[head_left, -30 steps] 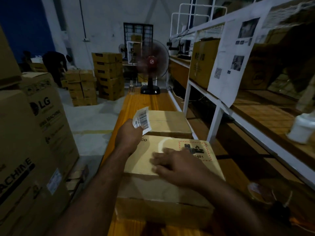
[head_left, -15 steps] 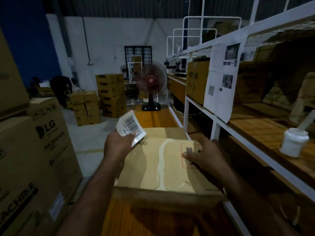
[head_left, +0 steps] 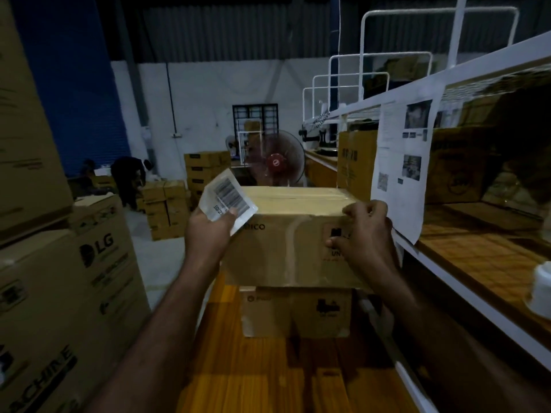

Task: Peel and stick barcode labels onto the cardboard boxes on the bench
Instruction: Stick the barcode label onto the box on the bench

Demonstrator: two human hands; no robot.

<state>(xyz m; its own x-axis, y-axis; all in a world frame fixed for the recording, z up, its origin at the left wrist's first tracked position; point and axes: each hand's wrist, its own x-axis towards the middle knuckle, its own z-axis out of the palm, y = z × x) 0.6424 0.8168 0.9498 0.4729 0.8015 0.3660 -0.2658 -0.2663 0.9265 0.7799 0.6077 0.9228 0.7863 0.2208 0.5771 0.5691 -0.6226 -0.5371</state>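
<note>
Cardboard box [head_left: 283,248] — rectangular barcode label [head_left: 228,199]

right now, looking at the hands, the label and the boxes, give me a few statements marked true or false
1. The left hand holds a barcode label. True.
2. The right hand hangs free and touches nothing. False: it grips the right end of the upper box.
3. A lower box shows beneath the upper box. True.
4. The fan lies on its side in front of the boxes. False: the fan is upright behind the upper box.
5. A printed paper sheet hangs from the shelf frame on the right. True.
</note>
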